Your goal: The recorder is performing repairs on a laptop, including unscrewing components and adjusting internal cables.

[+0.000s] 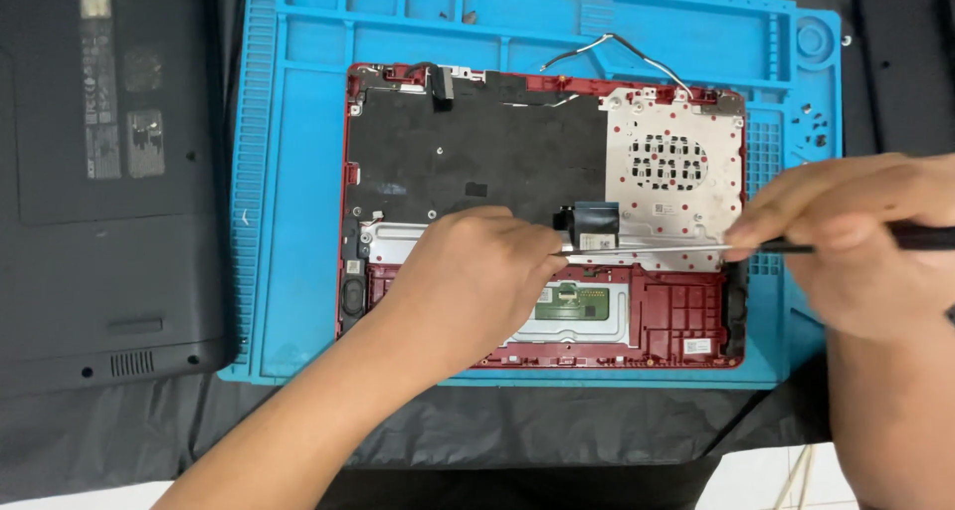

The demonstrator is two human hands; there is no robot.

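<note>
Laptop shell (pixel 542 221), red-edged and stripped of most parts, lay open-side up in the middle of a blue work mat (pixel 298 172). Against the shell's centre, the left hand (pixel 473 281) pressed down, its fingers curled together beside a small black part with a flat cable (pixel 595 221). From the shell's right edge the right hand (pixel 846 241) came in, fingers pinched tight on the black handle of a screwdriver (pixel 676 247), whose long silver shaft ran level across the shell to that black part.

The work looked to be at the freeing of that small part: one hand steadying, the other driving or prying at it. The next move would seemingly call for keeping the tip seated and the shaft steady, since the flat cable sat right beside it.

Left of the shell lay a dark bottom cover (pixel 104 172), cut off by the picture's edge. Loose wires (pixel 617 47) curled above the shell's top edge, and tiny screws (pixel 811 122) sat off its upper right corner. The screwdriver's tip was hidden behind the left fingers, and whether a screw sat there could not be made out.
</note>
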